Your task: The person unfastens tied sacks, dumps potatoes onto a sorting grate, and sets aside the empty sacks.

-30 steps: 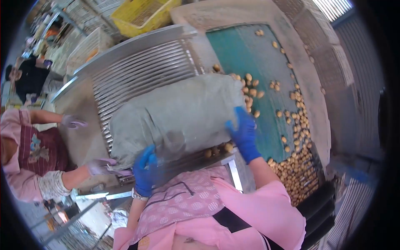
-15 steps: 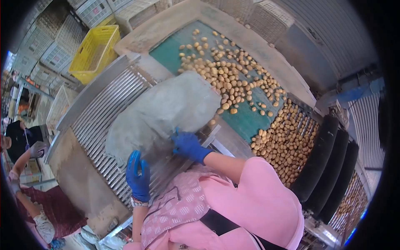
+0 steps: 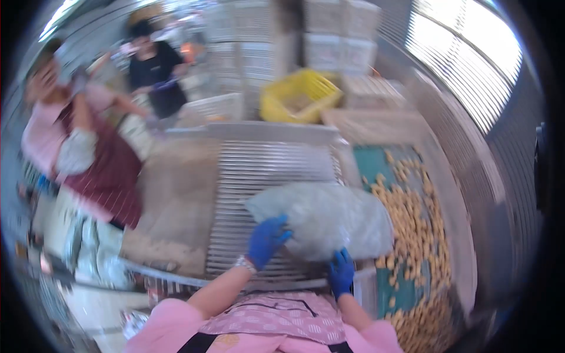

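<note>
A bulging pale grey-green sack (image 3: 329, 220) lies on its side across a grate of metal bars, its right end by the potatoes. My left hand (image 3: 268, 241), in a blue glove, is at the sack's near left side with fingers stretched out. At the sack's near edge, my blue-gloved right hand (image 3: 341, 273) has its fingers extended against the fabric. Motion softens the picture, so how firmly either hand touches the sack is unclear. Many loose potatoes (image 3: 409, 226) lie on a green surface to the right.
A metal rim (image 3: 276, 130) borders the bar grate (image 3: 235, 206) at the back. Behind it stand a yellow crate (image 3: 300, 97) and stacked white crates (image 3: 341, 53). A person in a dark red apron (image 3: 109, 162) is at the left, another in black (image 3: 156, 73) farther back.
My head has turned left, so the view has swung round and two people now show more fully. Both hands remain by the sack, which still lies on the bars.
</note>
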Demonstrator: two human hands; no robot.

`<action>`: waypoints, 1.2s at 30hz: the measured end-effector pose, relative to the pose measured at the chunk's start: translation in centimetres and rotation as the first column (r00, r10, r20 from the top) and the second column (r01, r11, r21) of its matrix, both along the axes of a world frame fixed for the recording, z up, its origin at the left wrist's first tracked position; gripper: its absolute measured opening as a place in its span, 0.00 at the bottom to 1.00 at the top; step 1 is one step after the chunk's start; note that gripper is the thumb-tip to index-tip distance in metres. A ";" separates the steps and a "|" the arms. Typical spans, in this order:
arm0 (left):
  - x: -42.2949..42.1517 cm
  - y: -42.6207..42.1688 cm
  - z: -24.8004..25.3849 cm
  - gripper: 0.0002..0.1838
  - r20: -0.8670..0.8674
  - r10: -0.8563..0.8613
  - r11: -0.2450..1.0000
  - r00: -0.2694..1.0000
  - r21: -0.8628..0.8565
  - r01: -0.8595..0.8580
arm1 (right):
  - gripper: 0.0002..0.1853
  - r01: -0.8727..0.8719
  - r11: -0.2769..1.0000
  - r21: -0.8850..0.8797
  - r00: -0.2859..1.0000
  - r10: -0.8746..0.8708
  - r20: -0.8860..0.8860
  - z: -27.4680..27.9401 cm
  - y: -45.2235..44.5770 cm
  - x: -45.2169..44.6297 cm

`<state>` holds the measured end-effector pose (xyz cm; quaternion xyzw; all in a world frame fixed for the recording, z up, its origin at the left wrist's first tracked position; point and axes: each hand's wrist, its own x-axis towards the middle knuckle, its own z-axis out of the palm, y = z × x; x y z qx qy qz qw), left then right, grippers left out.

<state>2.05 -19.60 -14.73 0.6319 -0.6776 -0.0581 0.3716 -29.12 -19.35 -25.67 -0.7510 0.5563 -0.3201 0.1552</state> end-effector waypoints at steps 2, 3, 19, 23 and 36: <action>-0.2 0.9 -0.7 0.22 -0.038 -0.006 1.000 0.999 0.006 0.006 | 0.24 -0.008 0.999 0.048 0.999 0.006 0.042 -0.3 0.1 -0.2; -0.2 0.9 -0.7 0.20 -0.002 0.004 1.000 1.000 0.018 -0.004 | 0.23 -0.028 0.998 -0.052 1.000 0.029 0.009 -0.3 0.1 -0.3; -0.4 3.2 5.9 0.11 0.105 0.002 0.920 0.994 -0.389 0.040 | 0.33 -0.479 0.843 -0.246 0.875 0.437 -0.208 11.4 -5.1 14.3; 2.6 6.0 2.1 0.13 -0.033 0.032 0.990 0.999 -0.133 -0.036 | 0.27 -0.596 0.781 -0.187 0.803 0.577 -0.150 10.4 -6.5 14.1; 6.9 18.1 0.2 0.12 -0.042 0.520 0.851 0.853 -0.059 -0.522 | 0.25 -0.694 0.684 -0.225 0.720 0.654 -0.232 11.1 -7.2 17.6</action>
